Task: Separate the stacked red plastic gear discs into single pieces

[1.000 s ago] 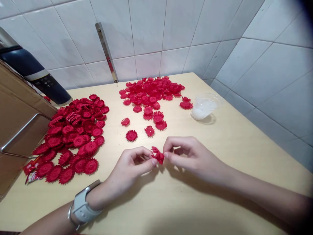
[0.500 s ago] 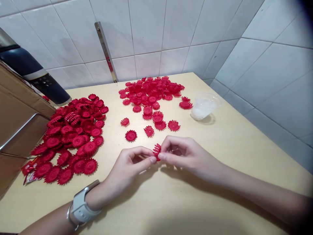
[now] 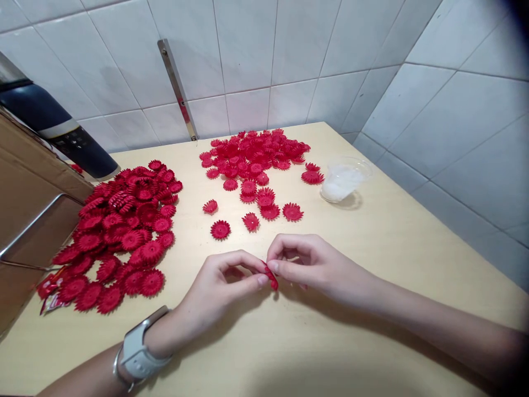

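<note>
A small red flower piece (image 3: pixel 273 280) is pinched between both hands above the front middle of the table. My left hand (image 3: pixel 231 281), with a watch on its wrist, grips its left side between thumb and index finger. From the right, my right hand (image 3: pixel 308 264) holds its upper edge with thumb and fingertips. The piece is partly hidden by the fingers. Beyond the hands lie loose red flower pieces (image 3: pixel 220 230), with a pile of them (image 3: pixel 256 151) farther back. Another large pile (image 3: pixel 132 240) is at the left.
A clear plastic cup (image 3: pixel 343 182) with whitish contents stands at the right. On the left are a cardboard box (image 3: pixel 28 182), a dark bottle (image 3: pixel 70 129) and a small red wrapper (image 3: pixel 52 286). Tiled walls (image 3: pixel 248 49) border the table (image 3: pixel 351 342).
The held flower piece has tilted and turned, now showing lower between the fingers. My right hand has shifted slightly left, and my left hand's fingertips slightly right.
</note>
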Tool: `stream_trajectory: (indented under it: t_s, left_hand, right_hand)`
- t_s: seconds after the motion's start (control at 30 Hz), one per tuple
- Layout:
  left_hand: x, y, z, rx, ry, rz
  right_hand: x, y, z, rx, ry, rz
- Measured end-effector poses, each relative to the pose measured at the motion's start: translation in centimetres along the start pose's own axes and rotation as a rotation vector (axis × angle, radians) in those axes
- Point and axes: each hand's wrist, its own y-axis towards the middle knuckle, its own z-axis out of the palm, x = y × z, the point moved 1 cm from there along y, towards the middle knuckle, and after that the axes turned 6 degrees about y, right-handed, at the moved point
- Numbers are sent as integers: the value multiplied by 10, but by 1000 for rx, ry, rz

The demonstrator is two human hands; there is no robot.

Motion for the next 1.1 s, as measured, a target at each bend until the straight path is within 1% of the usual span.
stream_trajectory:
  t_s: [0.1,0.2,0.3,0.47,0.53,0.83,0.97,1.1]
  left_hand:
    - [0,0,-1,-13,45,28]
    - [0,-1,-1,-32,123,47]
    - [-1,-1,-1,-46,165,67]
    - [-4,-1,-1,-69,280,161]
    - [-4,-2,-1,-73,298,174]
    - [-4,-1,-2,-122,242,86]
    - [-2,0,-4,-106,214,110]
    - [-3,-2,-4,-85,113,98]
  right_hand:
    - [0,0,0,-25,-21,-1]
    - [0,0,0,-4,-20,-2]
    - [0,0,-1,-11,-37,5]
    - [0,-1,-1,7,-21,-4]
    - [0,-1,-1,-1,-36,-1]
    - [1,0,-3,-26,57,39]
    - [1,0,-4,-37,47,44]
    - [0,0,-3,-28,51,39]
